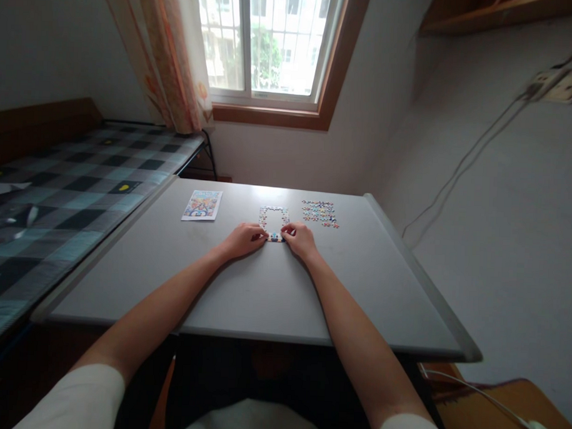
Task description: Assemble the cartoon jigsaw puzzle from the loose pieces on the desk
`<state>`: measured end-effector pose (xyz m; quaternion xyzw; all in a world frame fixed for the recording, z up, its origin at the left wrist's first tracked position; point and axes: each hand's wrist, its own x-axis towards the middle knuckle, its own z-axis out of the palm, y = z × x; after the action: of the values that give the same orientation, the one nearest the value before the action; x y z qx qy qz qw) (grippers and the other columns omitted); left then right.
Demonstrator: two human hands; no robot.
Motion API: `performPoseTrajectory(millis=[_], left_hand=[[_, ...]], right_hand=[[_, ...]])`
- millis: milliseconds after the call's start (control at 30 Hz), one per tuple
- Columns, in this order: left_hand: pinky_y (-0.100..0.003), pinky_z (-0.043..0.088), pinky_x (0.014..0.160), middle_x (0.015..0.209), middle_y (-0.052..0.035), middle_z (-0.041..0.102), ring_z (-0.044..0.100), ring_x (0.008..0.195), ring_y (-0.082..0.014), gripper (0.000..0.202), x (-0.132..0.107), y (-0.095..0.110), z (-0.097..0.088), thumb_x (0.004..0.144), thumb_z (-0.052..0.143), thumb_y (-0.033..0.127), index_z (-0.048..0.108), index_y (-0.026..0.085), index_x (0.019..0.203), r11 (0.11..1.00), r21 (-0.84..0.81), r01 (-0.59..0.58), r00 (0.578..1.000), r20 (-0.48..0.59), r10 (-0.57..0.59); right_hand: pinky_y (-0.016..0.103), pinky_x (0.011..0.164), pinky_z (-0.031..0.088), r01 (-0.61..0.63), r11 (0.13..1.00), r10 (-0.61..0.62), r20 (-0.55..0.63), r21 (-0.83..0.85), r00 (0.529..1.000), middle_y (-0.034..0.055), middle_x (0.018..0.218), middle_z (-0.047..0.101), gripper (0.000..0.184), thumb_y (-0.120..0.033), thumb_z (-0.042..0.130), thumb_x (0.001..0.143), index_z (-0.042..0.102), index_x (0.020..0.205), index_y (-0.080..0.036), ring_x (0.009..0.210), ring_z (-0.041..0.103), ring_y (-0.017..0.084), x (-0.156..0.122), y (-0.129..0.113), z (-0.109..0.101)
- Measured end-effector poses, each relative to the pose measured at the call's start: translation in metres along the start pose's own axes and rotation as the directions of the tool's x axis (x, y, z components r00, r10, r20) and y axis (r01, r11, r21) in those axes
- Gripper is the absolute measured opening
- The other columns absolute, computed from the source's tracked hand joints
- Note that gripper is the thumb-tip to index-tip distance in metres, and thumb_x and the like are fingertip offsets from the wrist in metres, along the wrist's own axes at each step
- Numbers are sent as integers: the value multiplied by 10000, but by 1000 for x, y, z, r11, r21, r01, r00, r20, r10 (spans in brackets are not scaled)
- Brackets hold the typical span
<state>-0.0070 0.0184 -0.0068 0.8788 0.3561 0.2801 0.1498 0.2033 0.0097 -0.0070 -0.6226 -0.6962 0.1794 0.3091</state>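
Observation:
A jigsaw puzzle lies on the grey table, joined into an upright rectangular border around a bare middle. Its near rows show blue and dark colours. My left hand rests at the near left corner, fingers bent together and fingertips gripping the puzzle's edge. At the near right corner, my right hand has thumb and forefinger closed on the border; whether a separate piece is between them is too small to tell. Several loose puzzle pieces lie in rows to the right. A colourful picture sheet lies flat at the left.
The table has raised rims along its left and right sides. A bed with a checked cover stands to the left. Beyond are a window and an orange curtain. Cables hang from a wall socket at right.

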Motion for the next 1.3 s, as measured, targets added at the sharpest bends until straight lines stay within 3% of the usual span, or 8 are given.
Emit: performPoseTrajectory(millis=[433, 1300], left_hand=[[-216, 353, 577, 687, -14, 605, 477, 576, -93, 224, 0, 1, -1, 854, 537, 237, 741, 156, 900, 1000, -9, -1, 1000, 10, 1], [-221, 357, 579, 677, -17, 610, 473, 573, -95, 215, 1, 3, -2, 838, 544, 225, 740, 152, 886, 1000, -8, 17, 1000, 15, -17]], right_hand=[[255, 735, 427, 67, 998, -68, 27, 17, 997, 7, 807, 655, 167, -170, 574, 766, 712, 852, -207, 710, 565, 127, 2, 5, -3], [292, 780, 371, 63, 992, -57, 63, -106, 996, 15, 822, 661, 181, -202, 546, 777, 714, 832, -236, 819, 575, 167, -5, -8, -7]])
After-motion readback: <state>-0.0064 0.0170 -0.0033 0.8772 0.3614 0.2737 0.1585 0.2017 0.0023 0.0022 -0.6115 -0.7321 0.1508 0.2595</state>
